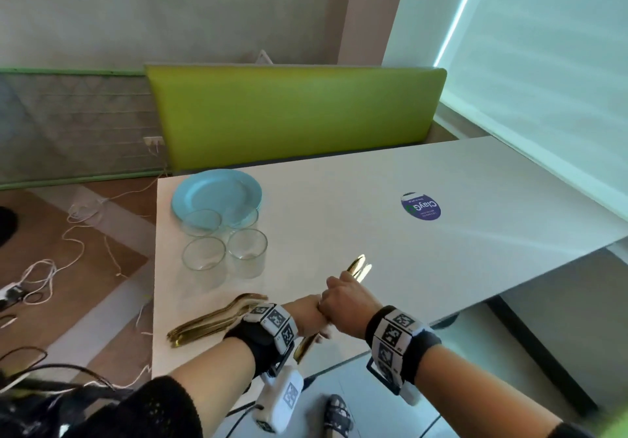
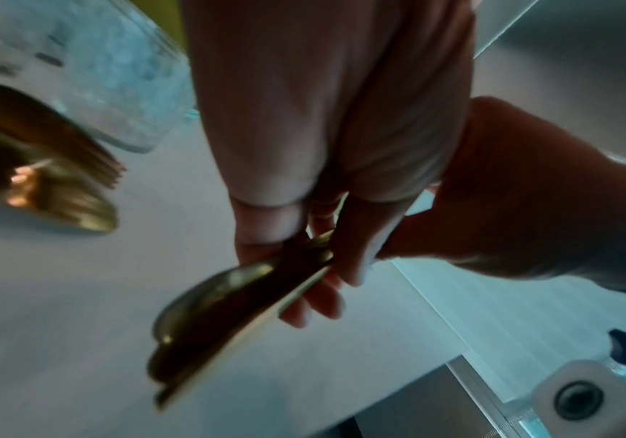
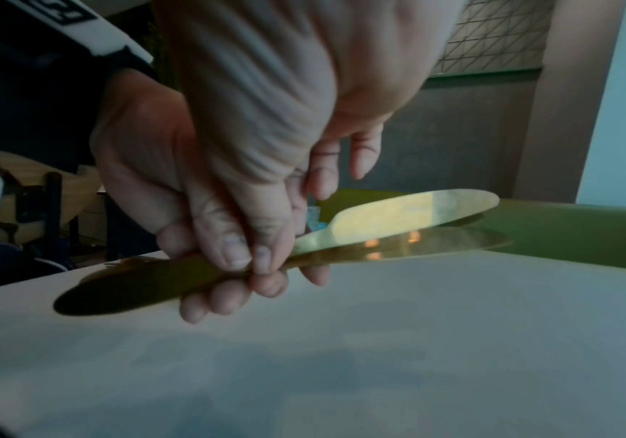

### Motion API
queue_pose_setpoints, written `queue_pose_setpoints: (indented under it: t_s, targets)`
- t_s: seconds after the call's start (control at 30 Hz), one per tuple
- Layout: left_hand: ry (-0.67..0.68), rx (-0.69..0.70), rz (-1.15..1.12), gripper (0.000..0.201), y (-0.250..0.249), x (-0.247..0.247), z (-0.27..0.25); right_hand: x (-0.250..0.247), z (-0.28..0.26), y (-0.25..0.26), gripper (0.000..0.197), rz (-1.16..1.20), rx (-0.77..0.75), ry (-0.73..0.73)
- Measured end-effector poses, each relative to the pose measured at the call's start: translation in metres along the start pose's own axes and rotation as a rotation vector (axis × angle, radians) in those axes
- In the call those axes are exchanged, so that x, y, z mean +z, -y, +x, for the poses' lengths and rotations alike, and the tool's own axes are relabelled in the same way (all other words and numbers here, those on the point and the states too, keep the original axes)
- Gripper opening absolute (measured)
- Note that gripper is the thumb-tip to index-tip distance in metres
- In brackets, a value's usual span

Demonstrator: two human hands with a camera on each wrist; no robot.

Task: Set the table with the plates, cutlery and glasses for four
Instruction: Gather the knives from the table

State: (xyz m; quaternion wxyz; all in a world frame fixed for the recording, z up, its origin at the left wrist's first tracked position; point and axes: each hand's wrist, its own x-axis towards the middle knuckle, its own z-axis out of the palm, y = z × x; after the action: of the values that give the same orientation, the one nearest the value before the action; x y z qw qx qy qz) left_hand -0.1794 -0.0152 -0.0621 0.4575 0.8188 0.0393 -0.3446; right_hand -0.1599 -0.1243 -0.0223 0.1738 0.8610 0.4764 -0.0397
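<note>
White table (image 1: pixel 373 179) with blue plates (image 1: pixel 217 191), four glasses (image 1: pixel 224 244), gold cutlery pile (image 1: pixel 210 323), sticker (image 1: pixel 420 206).

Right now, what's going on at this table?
Table setting has barely started. Both hands, left hand and right hand, grip gold knives above the table. The remaining cutlery, four glasses and the blue plates are still grouped at the left end.

Green bench (image 1: pixel 295 114), round purple sticker (image 1: pixel 420 207), floor cables (image 1: pixel 73 233).

Glasses (image 1: pixel 224 250), plates (image 1: pixel 217 193) and cutlery pile (image 1: pixel 210 322) crowd the table's (image 1: pixel 373 233) left end; rightward lies open.
</note>
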Motion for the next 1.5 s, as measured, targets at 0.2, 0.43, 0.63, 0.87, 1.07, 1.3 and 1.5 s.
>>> queue_pose_setpoints:
  t_s: [0.2,0.43,0.63,0.87,1.07,1.3,1.5]
  targets:
    - [-0.048,0.062,0.171,0.024,0.035,0.018,-0.033,0.028,-0.008,0.05,0.035,0.109,0.059,-0.001]
    - [-0.301,0.016,0.396,0.034,0.089,0.013,-0.052,0.026,-0.011,0.065,0.032,0.313,0.124,-0.027]
    - [-0.373,-0.043,0.535,0.047,0.127,-0.002,-0.061,0.027,-0.015,0.053,0.036,0.354,0.229,-0.035]
    - [-0.459,-0.191,0.583,0.032,0.141,-0.016,-0.064,0.017,-0.03,0.039,0.023,0.367,0.328,0.004]
    - [-0.419,-0.286,0.719,0.035,0.131,-0.032,-0.066,0.022,-0.032,0.025,0.023,0.368,0.404,0.035]
    - [-0.376,-0.248,0.716,0.035,0.134,-0.036,-0.065,0.023,-0.03,0.018,0.023,0.365,0.424,0.032]
    - [-0.4,-0.137,0.697,0.044,0.129,-0.041,-0.07,0.02,-0.021,0.018,0.023,0.372,0.412,0.031]
